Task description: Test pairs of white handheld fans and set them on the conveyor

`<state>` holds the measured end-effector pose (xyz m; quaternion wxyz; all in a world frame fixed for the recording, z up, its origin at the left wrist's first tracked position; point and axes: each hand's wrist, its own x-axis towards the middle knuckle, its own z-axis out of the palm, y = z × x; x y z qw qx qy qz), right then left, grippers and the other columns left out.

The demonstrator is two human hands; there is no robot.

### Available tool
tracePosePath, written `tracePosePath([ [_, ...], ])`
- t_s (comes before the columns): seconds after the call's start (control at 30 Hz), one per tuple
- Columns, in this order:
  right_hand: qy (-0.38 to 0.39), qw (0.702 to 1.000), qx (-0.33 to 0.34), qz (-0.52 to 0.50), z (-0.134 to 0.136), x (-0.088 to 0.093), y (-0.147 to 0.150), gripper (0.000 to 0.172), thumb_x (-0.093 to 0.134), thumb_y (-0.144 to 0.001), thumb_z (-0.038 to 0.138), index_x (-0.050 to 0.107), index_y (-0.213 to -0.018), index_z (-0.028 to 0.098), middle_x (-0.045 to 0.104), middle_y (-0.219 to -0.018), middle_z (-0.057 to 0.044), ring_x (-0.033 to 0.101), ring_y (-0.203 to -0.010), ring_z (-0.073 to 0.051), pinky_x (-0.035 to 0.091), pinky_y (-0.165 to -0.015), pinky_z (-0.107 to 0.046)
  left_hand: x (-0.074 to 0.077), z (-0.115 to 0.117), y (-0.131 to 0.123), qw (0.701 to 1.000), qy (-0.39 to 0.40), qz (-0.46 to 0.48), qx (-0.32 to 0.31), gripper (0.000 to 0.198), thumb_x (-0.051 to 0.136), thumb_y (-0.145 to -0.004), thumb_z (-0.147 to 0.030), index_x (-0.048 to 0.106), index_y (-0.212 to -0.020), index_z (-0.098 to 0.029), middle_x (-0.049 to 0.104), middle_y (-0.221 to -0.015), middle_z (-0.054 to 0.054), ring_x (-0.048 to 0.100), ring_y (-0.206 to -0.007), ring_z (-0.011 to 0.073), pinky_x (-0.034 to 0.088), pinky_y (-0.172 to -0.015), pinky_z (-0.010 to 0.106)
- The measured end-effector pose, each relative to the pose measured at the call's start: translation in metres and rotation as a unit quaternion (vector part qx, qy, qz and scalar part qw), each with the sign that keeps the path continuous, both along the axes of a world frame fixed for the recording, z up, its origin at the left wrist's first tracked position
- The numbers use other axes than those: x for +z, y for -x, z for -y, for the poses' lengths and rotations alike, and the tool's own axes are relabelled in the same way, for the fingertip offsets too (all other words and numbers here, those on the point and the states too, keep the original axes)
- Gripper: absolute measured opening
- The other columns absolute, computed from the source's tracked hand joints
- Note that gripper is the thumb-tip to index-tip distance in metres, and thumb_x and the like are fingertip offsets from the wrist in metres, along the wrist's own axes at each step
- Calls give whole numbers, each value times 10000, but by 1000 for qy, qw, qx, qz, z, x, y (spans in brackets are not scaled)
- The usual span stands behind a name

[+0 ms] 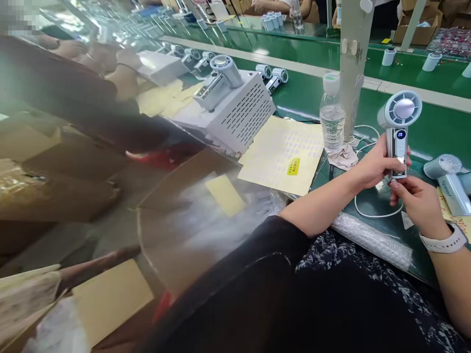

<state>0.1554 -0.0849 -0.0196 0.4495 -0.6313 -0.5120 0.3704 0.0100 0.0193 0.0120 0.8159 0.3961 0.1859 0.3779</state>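
My left hand [371,166] grips the handle of a white handheld fan [399,122], which stands upright with its round head at the top and a lit digital display on the handle. My right hand [415,206] is just below, its fingertips pinching the lower end of the handle. A white smartwatch [439,242] sits on my right wrist. Under my hands, a white cable [379,214] loops over the green workbench [405,68], and a clear bubble-wrap bag [371,240] lies near the bench edge.
A water bottle [332,115] and a cream label sheet [283,157] lie left of my hands. Further fans [443,179] sit at right. A vented white stand [235,110] holds another fan. A co-worker's dark sleeve [73,93] crosses the left, above cardboard boxes [55,166].
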Motion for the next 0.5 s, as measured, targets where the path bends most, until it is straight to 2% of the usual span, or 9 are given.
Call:
tracePosePath([
  [0.13, -25, 997, -6, -68, 6, 7, 3, 748, 953, -755, 951, 746, -875, 243, 663, -597, 26, 611, -513, -159, 569, -498, -295, 3, 1, 3, 1000, -2, -8, 21, 843, 866, -538, -184, 469, -1274, -289, 634, -1100, -44, 667, -976, 161, 503, -900, 365],
  [0.33, -83, 990, -60, -100, 15, 4, 20, 624, 915, -921, 838, 684, -924, 257, 550, -576, 82, 554, -462, -127, 485, -435, -249, -5, 4, -2, 999, -19, -22, 41, 871, 847, -596, -198, 453, -1367, -293, 652, -1180, -6, 711, -1076, 211, 540, -987, 404],
  [0.43, -85, 988, -66, -108, 17, 2, 26, 591, 876, -982, 804, 644, -904, 266, 482, -560, 102, 499, -425, -117, 426, -404, -246, -10, 10, -8, 997, -27, -11, 77, 906, 854, -604, -217, 438, -1405, -300, 650, -1203, 5, 717, -1106, 236, 564, -1028, 419],
  [0.5, -73, 990, -56, -105, 18, 3, 24, 595, 874, -980, 809, 644, -892, 267, 470, -558, 102, 488, -423, -119, 415, -400, -252, -12, 13, -11, 997, -29, -3, 73, 916, 864, -598, -230, 430, -1401, -303, 648, -1204, 7, 711, -1093, 235, 567, -988, 401],
])
